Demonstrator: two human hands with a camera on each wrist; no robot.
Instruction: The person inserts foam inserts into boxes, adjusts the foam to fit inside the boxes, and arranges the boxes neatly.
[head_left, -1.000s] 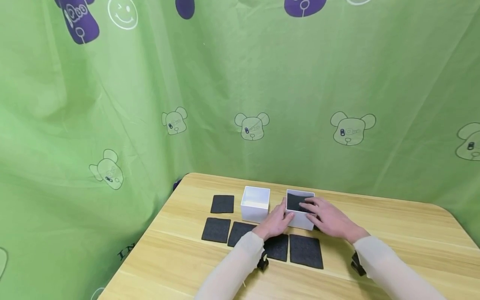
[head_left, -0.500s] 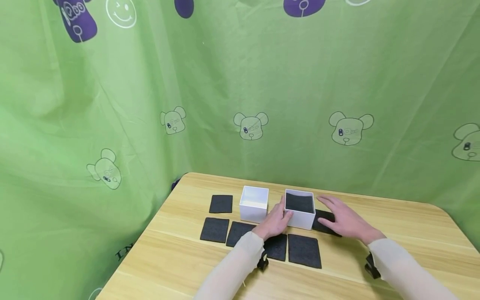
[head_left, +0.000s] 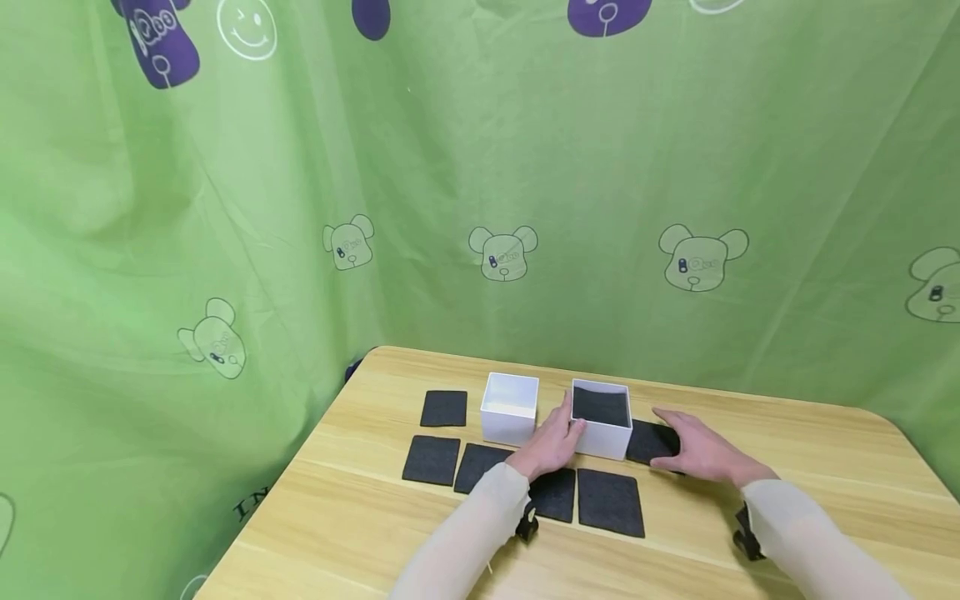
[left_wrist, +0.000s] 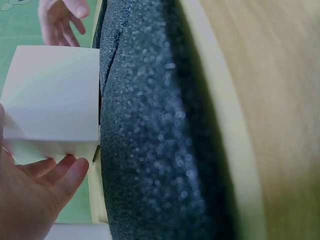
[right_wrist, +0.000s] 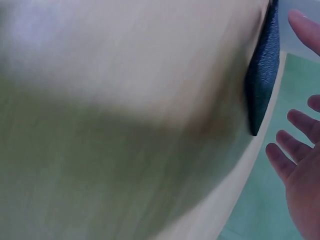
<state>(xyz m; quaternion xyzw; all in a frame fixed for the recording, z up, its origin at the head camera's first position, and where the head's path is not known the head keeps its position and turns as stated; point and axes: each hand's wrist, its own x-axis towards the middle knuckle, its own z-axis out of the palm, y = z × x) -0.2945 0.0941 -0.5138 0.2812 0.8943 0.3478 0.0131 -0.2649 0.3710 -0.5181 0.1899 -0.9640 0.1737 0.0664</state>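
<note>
In the head view my left hand steadies the right-hand white box by its near left corner, the thumb at the front and the fingers along the left side. The left wrist view shows those fingertips against the box wall. A black foam square lies inside that box. My right hand hovers beside another black foam square to the right of the box, thumb and fingers spread. The right wrist view shows a gap between this hand and the dark square.
Left of the held box stands a second white box with a bare interior. Several black foam squares lie on the wooden table, one at the back left and others in a front row. Behind hangs a green curtain.
My right hand has come out of the right-hand box and moved right, over to the foam square beside it. My left hand has stayed on the box.
</note>
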